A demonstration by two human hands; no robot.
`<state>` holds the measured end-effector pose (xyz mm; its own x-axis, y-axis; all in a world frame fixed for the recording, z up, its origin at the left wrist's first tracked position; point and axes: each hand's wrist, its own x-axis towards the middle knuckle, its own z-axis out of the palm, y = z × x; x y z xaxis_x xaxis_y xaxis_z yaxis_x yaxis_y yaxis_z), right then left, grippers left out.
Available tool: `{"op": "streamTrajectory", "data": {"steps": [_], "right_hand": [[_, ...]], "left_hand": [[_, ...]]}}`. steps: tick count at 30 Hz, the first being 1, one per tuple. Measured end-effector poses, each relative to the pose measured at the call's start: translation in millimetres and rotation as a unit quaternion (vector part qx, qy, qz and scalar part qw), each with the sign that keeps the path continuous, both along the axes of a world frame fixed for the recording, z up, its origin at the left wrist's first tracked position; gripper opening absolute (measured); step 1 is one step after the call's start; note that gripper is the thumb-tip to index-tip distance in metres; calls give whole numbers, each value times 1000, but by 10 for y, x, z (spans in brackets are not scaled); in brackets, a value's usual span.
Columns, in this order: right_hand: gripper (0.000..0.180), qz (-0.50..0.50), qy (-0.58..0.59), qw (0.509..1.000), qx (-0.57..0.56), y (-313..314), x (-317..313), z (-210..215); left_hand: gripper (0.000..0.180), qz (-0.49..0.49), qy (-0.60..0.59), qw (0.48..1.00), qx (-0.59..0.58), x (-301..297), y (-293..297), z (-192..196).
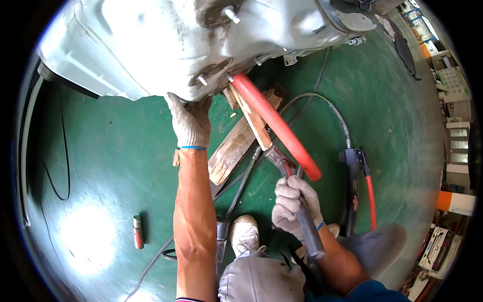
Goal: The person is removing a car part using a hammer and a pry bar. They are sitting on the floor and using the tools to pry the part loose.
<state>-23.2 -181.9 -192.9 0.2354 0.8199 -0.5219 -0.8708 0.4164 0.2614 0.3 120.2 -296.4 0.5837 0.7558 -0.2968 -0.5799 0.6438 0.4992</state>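
Note:
My left hand, in a knitted glove, grips the lower edge of a dented white car body panel; its fingertips are partly hidden there. My right hand, also gloved, is closed around the dark grip of a hammer. The hammer's metal head is at the near end of a thin wooden strip, whose far end reaches the panel's underside. Beside the strip, a thick red bar slants from a stud on the panel toward my right hand.
A wider wooden board lies under the strip. On the green floor are a spray can at left and cables. A black pump with a hose and red handle stands at right. My shoe is close below the board.

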Motion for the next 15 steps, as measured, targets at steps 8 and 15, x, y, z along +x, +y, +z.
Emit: {"op": "streamTrajectory", "data": {"steps": [8, 15], "right_hand": [[20, 164, -9, 958, -235, -484, -112, -17], [27, 123, 47, 904, -406, -1483, -622, 188]], "left_hand": [[79, -5, 39, 999, -31, -20, 43, 124], [81, 23, 35, 999, 15, -7, 19, 32]]}}
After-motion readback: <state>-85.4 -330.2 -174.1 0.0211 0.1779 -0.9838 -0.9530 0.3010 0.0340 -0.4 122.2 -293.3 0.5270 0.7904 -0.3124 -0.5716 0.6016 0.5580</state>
